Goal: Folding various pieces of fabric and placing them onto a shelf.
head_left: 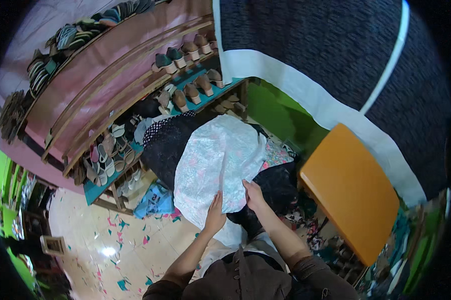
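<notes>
A large white cloth (210, 155) with a pale pink and green floral pattern is spread over a dark heap in front of me. My left hand (216, 216) lies against its near edge, with fingers stretched out and together. Closed on the same edge, a little to the right, is my right hand (254, 194), thumb and fingers pinching the cloth. Black fabric (168, 145) bulges out on the left of the cloth, under a polka-dot piece (168, 125). To the right lie a colourful flowered cloth (277, 155) and more black material (278, 187).
Wooden racks (135, 107) with several heeled shoes and sandals run along the left and back. An orange table top (353, 192) stands at the right. Cut scraps (121, 235) litter the tiled floor near a light-blue bag (155, 201). A dark curtain (305, 40) hangs behind.
</notes>
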### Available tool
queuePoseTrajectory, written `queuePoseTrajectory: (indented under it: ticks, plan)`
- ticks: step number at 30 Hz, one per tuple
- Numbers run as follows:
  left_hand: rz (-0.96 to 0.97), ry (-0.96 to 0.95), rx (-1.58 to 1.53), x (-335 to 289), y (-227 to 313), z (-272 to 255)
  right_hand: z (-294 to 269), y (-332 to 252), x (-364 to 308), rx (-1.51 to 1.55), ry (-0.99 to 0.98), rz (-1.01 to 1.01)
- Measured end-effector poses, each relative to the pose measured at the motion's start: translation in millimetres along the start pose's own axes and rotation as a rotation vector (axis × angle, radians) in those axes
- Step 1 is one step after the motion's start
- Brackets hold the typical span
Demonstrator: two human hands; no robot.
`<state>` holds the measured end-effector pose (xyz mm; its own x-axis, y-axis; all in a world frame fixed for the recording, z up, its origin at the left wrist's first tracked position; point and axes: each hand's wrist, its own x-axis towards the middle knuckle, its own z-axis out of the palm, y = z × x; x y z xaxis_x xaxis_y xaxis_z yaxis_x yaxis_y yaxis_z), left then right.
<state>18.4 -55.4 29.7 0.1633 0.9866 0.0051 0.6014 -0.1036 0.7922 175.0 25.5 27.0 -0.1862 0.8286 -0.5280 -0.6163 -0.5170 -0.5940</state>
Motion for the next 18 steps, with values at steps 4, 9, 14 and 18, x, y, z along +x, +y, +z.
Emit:
queuePoseTrajectory:
  ticks: [4, 9, 14, 18]
  plan:
    - [0.111, -0.165, -0.026, -22, 5, -22, 11, 19, -38, -0.044, 0.026, -0.219]
    - [0.296, -0.311, 0.087, -74, 15, -45, 11, 62, -114, 0.13, 0.062, -0.389]
    - [0.173, -0.551, -0.367, -121, 13, -29, -3, 87, -182, 0.263, 0.176, -0.425]
    - [-0.01, -0.929, -0.479, -170, 55, -18, -51, 98, -225, 0.627, 0.05, -0.365]
